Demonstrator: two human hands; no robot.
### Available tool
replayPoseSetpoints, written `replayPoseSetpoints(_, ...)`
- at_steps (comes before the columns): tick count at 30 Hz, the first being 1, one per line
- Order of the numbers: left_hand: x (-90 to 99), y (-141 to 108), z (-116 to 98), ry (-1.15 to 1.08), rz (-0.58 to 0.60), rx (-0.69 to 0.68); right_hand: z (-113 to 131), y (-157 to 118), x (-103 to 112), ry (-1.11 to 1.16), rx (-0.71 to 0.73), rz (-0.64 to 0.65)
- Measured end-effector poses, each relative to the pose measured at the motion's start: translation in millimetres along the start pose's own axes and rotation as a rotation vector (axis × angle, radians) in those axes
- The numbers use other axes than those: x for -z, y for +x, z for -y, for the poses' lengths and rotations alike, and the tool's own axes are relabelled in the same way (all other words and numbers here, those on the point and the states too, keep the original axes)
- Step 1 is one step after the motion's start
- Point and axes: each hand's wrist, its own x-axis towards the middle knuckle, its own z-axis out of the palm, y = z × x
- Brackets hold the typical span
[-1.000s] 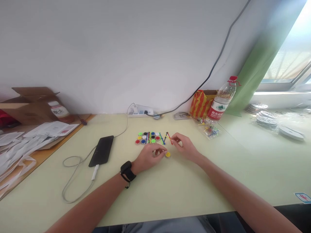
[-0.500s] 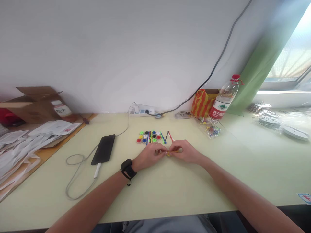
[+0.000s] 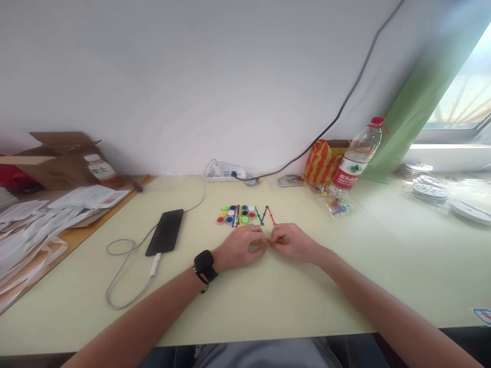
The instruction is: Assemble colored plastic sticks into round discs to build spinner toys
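Observation:
My left hand (image 3: 242, 246) and my right hand (image 3: 293, 243) meet fingertip to fingertip above the table. Both pinch a small yellow piece (image 3: 268, 243), mostly covered by the fingers, so its exact kind does not show. Just beyond my left hand lie several small round coloured discs (image 3: 244, 213) in rows, with thin coloured sticks among them. A blue and green stick pair (image 3: 259, 216) and a red stick (image 3: 270, 212) lie on the table past my fingertips. A black watch (image 3: 204, 266) is on my left wrist.
At left lie a black phone (image 3: 164, 232) on a white cable, paper strips (image 3: 42, 245) and a cardboard box (image 3: 65, 163). A power strip (image 3: 225, 173) is by the wall. Behind my right hand stand a large bottle (image 3: 355, 161) and a striped bag (image 3: 321, 161); stacked discs (image 3: 429, 189) lie far right.
The view has shifted slightly. My hands stay together on the yellow piece, whose longer part along the right fingers now shows less. The discs and sticks lie as before.

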Motion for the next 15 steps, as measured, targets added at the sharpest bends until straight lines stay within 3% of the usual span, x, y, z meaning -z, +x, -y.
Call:
replayPoseSetpoints(7,-4.4,-4,-7,0.036,-0.070,0.000,0,-21,5,0.012,-0.017,-0.061)
replayPoseSetpoints(11,0.6,-6,-8,0.005,-0.185,0.030,-6,-27,6,0.024,-0.166,-0.212)
replayPoseSetpoints(13,3.4,-6,-7,-0.019,-0.237,0.071,-6,-28,7,0.018,-0.249,-0.241)
replayPoseSetpoints(15,5.2,-5,-5,-0.032,-0.286,0.098,-4,-29,11,0.076,-0.297,-0.184)
